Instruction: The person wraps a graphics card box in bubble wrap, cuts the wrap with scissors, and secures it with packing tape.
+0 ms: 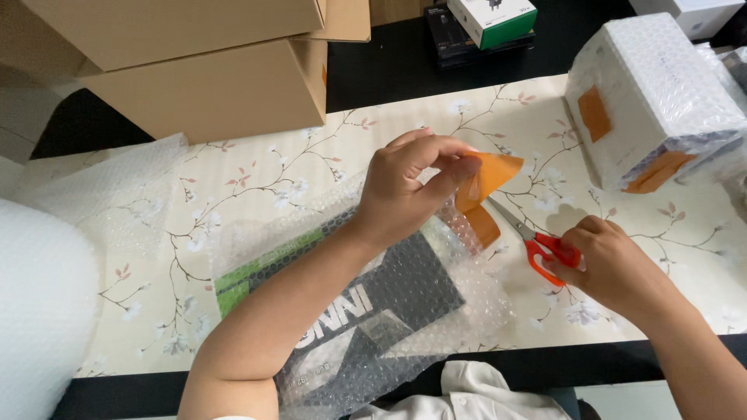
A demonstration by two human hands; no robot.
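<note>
Head view, left hand (405,190) pinching orange tape (486,183), right hand (611,260) gripping scissors (537,241) pointing up-left.

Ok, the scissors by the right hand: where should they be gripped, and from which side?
Grip the scissors by the orange loop handles, coming from the right, probably. The handles lie toward the right hand, which already rests on them, while the blades point up and left toward the orange tape pinched by the left hand over the bubble-wrapped box.
</note>
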